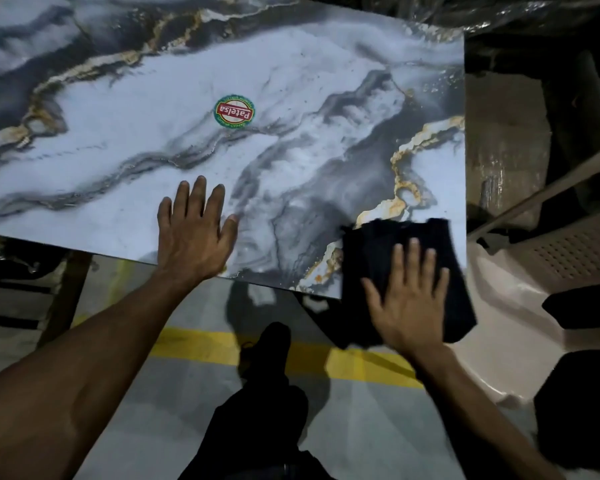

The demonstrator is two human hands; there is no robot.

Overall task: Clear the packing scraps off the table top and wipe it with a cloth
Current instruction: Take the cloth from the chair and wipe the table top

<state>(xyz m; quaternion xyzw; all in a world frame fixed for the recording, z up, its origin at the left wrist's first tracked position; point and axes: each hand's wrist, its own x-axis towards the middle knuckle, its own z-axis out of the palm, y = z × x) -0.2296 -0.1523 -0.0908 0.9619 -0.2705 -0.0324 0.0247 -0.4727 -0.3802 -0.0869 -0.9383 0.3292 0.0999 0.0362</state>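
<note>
The marble-patterned table top [153,98] fills the upper part of the head view, white and grey with gold veins. My left hand [194,230] lies flat on it near the front edge, fingers spread, holding nothing. A dark folded cloth [381,244] rests on the table's near right corner and hangs over the edge. My right hand [409,299] presses flat on the cloth with fingers spread. A round green and red sticker [234,111] sits near the middle of the table top. No packing scraps show on the surface.
A pale plastic chair [551,265] stands to the right of the table with dark items on it. Wrapped cardboard [503,140] lies beyond it. Plastic wrap [499,12] lies behind the table. A yellow floor line [343,362] and my dark shoe [271,348] are below.
</note>
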